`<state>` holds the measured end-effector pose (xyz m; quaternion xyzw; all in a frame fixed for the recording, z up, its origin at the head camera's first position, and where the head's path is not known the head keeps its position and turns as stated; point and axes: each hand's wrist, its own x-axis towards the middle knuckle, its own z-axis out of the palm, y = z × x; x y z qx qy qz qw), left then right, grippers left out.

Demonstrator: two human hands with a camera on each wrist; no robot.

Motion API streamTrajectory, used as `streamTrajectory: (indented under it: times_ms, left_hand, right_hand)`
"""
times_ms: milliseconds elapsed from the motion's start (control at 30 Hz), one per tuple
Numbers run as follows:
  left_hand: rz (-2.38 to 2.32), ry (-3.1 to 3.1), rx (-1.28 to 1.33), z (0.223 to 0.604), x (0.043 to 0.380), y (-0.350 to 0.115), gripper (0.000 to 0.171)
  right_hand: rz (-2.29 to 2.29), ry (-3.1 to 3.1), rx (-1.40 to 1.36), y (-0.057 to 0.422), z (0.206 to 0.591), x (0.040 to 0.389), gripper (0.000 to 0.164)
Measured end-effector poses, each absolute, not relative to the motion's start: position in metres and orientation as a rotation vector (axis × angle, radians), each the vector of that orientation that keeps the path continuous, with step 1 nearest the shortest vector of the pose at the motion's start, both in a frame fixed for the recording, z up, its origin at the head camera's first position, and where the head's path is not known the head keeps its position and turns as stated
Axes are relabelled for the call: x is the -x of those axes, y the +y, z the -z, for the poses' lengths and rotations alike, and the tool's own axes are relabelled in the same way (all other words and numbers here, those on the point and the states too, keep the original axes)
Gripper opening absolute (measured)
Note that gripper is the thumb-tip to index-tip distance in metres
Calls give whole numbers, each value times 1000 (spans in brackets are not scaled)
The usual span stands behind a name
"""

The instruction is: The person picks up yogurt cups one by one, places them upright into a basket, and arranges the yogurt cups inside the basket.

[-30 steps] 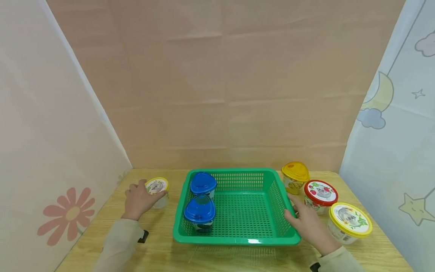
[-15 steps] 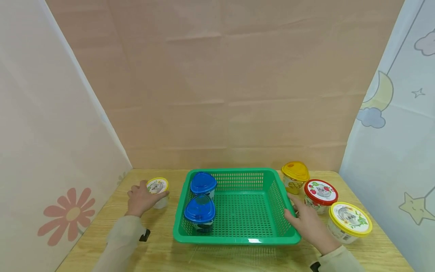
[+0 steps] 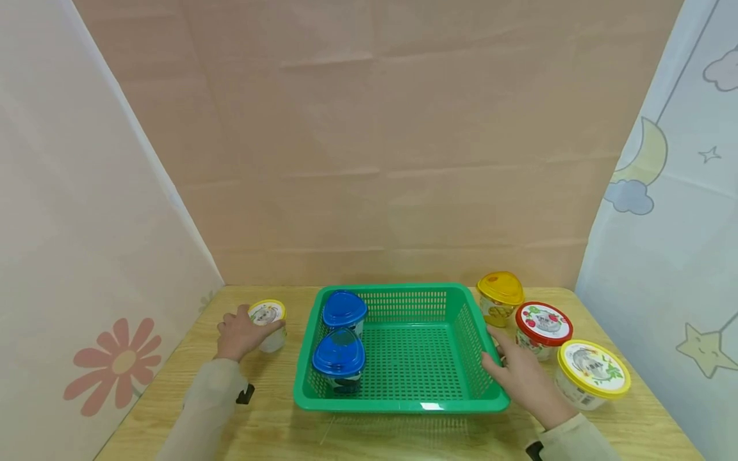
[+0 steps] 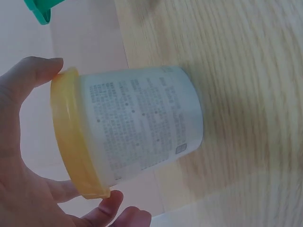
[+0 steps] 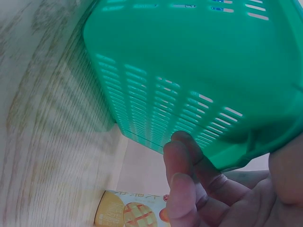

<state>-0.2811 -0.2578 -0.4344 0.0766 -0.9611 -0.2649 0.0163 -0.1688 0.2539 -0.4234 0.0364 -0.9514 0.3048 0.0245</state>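
Observation:
At the left of the head view, my left hand (image 3: pixel 241 333) pinches a white cup with a yellow lid (image 3: pixel 270 326). The left wrist view puts the thumb on one edge of the yellow lid (image 4: pixel 75 137) and fingers on the opposite edge, with the cup's base close to the wood. My right hand (image 3: pixel 521 381) holds the right rim of a green plastic basket (image 3: pixel 403 407), thumb over the rim. Its fingers (image 5: pixel 182 161) curl under, along the slotted outer wall. Two blue-lidded cups (image 3: pixel 340 353) stand one behind the other inside the basket's left end.
Right of the basket, a cup with an orange-yellow domed lid (image 3: pixel 500 298), a red-lidded tub (image 3: pixel 544 326) and a larger yellow-lidded tub (image 3: pixel 592 374) line up close to my right hand. Cloth-covered walls (image 3: pixel 369 160) enclose the wooden table (image 3: pixel 271 422) at the back and sides.
My left hand has shifted slightly right at the yellow-lidded cup. The right hand, the basket and the other cups stay where they were.

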Motion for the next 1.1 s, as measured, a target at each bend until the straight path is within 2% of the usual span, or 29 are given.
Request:
streamTrajectory:
  times_ms: [500,1100]
  left_hand:
    - [709,-3035,-235,418,285,-261,108]
    - [621,-2974,-69,362,277,-235,98]
  right_hand:
    - [-928,-2938,-124,252,420,170,62]
    - [-907,-2956,-104,253,421,169,63]
